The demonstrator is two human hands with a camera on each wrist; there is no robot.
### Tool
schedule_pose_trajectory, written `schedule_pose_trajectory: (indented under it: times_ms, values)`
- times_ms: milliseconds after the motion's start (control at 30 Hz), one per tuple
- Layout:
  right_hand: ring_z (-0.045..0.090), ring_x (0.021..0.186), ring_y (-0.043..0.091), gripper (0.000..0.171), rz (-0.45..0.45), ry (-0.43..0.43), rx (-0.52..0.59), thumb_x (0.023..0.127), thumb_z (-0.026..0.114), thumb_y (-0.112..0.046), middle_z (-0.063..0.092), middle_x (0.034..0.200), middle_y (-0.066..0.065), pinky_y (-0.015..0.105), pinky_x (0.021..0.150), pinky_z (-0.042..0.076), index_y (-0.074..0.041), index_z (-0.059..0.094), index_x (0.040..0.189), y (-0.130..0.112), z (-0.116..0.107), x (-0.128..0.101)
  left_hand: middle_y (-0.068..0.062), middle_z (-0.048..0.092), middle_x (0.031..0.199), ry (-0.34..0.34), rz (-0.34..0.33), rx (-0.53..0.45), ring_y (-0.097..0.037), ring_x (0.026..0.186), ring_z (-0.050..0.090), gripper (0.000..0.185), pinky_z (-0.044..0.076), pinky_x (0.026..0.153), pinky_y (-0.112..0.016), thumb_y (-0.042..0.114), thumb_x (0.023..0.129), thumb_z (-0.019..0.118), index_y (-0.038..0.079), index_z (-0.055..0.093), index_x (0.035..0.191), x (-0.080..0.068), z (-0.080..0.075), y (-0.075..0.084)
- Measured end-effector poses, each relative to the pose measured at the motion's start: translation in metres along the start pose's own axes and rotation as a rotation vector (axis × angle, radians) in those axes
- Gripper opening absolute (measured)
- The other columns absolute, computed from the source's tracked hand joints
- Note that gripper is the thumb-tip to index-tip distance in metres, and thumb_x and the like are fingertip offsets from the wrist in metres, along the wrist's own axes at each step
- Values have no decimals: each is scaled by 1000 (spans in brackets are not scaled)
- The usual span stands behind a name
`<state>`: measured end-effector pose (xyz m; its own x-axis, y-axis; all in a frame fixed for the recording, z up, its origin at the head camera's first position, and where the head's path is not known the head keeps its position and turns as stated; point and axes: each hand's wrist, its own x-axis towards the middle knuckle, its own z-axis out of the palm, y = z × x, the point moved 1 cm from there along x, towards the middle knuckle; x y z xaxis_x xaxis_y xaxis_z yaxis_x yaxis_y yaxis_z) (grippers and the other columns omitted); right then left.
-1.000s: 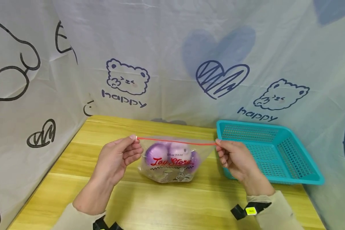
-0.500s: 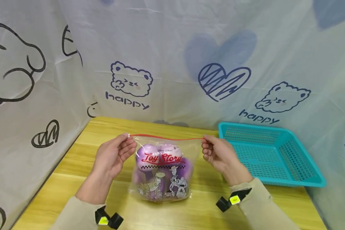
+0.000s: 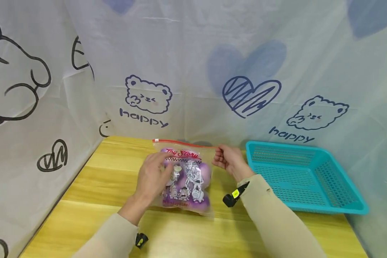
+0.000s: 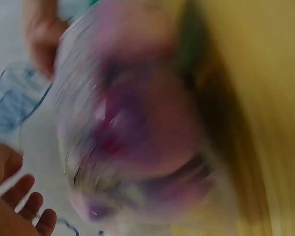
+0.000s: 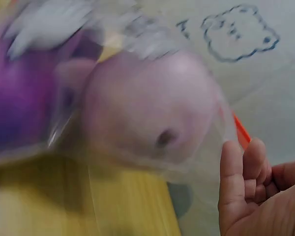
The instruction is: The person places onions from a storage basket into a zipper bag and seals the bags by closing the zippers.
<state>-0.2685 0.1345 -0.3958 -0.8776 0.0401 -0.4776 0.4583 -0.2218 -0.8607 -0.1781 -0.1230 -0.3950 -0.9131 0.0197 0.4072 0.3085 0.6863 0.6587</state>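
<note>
A clear zip bag (image 3: 185, 199) printed with "Toy Story" and cartoon figures holds several shiny purple ball-shaped things (image 3: 205, 173). My right hand (image 3: 229, 159) pinches its top right corner, at the end of the red zip strip (image 3: 193, 144). A white slider (image 3: 156, 140) sits at the strip's left end. My left hand (image 3: 153, 175) is in front of the bag's left side in the head view. In the left wrist view the left fingers (image 4: 33, 202) are loosely bent, apart from the bag and holding nothing. The bag is blurred in both wrist views.
A turquoise perforated basket (image 3: 309, 211) stands on the right of the wood-grain table (image 3: 93, 200). Behind the table hangs a white cloth (image 3: 193, 114) with bear and heart drawings, and it continues along the left side.
The bag has been raised and turned more upright, showing more of its printed front. My left hand has let go of the top left corner and moved right and down. My right hand still pinches its corner.
</note>
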Motion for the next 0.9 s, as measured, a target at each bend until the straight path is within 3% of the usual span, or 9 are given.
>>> schedule_pose_trajectory:
  times_ms: [67,133,233,333,467,600,800,900]
  values:
    - [61,55,9,26,2,13,-39,110,49,-19,60,67,0,29,62,62,-4,61,92,1,1,10,-15,65,144,-113,164,161,-39,138,55,41,39,117,-60,27,97,73,11,69,135,-6,16,2]
    - [63,56,10,28,-4,25,-85,111,49,-21,61,68,0,29,62,62,-3,62,95,3,1,18,-15,54,157,-214,251,296,-40,150,42,50,29,123,-63,36,100,70,15,64,144,-9,32,0]
    - [66,63,13,30,-64,35,-179,111,50,-26,63,77,3,30,68,63,-2,64,99,7,3,21,-11,38,169,-342,223,467,-42,159,25,64,18,124,-70,57,104,53,24,48,159,-15,53,0]
    - [66,70,14,31,-168,41,-280,111,50,-28,64,85,6,34,77,63,-1,63,103,12,7,13,-8,30,172,-403,206,582,-43,160,20,74,14,123,-73,70,103,39,29,37,164,-22,65,2]
    - [63,70,13,31,-286,35,-298,110,54,-26,64,85,7,32,73,60,3,63,104,19,7,-5,-10,28,173,-419,222,669,-43,160,20,80,16,122,-74,75,101,38,30,30,167,-25,72,4]
    - [64,70,12,27,-341,24,-282,108,56,-19,65,83,5,27,67,58,5,66,102,25,-2,-26,-12,29,172,-408,224,714,-43,160,21,75,18,122,-74,68,103,43,31,29,167,-13,69,-7]
    - [69,79,17,25,-435,14,-430,108,58,-20,69,90,12,33,75,62,2,68,101,35,-26,-55,-16,25,173,-396,136,724,-44,161,17,71,15,123,-73,58,106,49,31,27,168,21,53,-33]
    - [68,80,22,23,-562,36,-597,107,59,-20,70,92,14,38,75,60,0,69,103,38,-35,-65,-17,23,173,-384,94,690,-45,161,15,72,11,123,-74,56,105,54,29,29,167,33,46,-40]
